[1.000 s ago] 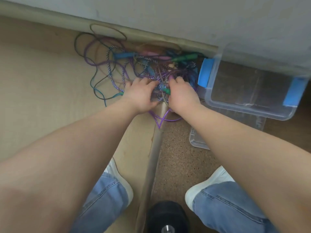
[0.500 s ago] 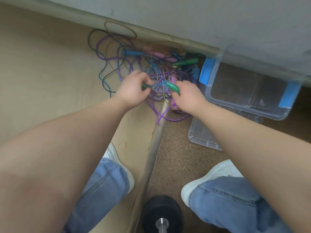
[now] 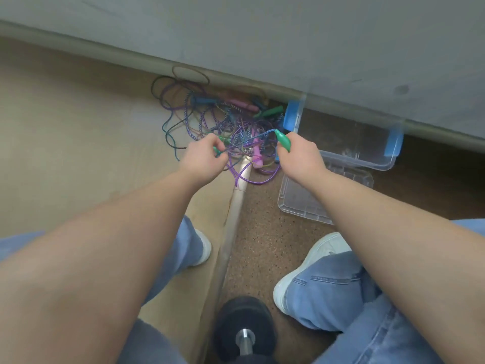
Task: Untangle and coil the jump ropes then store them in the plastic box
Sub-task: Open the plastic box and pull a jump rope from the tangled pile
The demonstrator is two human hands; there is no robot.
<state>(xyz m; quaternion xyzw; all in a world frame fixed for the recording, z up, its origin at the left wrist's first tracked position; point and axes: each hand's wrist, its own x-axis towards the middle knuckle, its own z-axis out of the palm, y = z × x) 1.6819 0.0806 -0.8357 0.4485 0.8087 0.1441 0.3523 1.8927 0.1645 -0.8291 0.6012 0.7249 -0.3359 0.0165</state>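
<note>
A tangle of jump ropes [image 3: 210, 119] in purple, blue, teal and braided cord lies on the floor against the wall. My right hand [image 3: 299, 156] is closed around a green handle [image 3: 283, 140] whose thin blue-purple cord runs left into the tangle. My left hand [image 3: 204, 156] grips the other green handle [image 3: 217, 151], mostly hidden in the fist. A pink handle [image 3: 256, 156] hangs between my hands. The clear plastic box [image 3: 367, 158] with blue latches stands open to the right of the pile.
The box's clear lid [image 3: 301, 200] lies flat on the speckled floor in front of it. A metal strip [image 3: 231, 227] divides tan flooring from brown. A black dumbbell [image 3: 244, 332] sits between my feet, white shoes on either side.
My hands have lifted out of the pile and moved apart, each drawing a green handle, so the cord between them is stretched. The view has tilted down and back.
</note>
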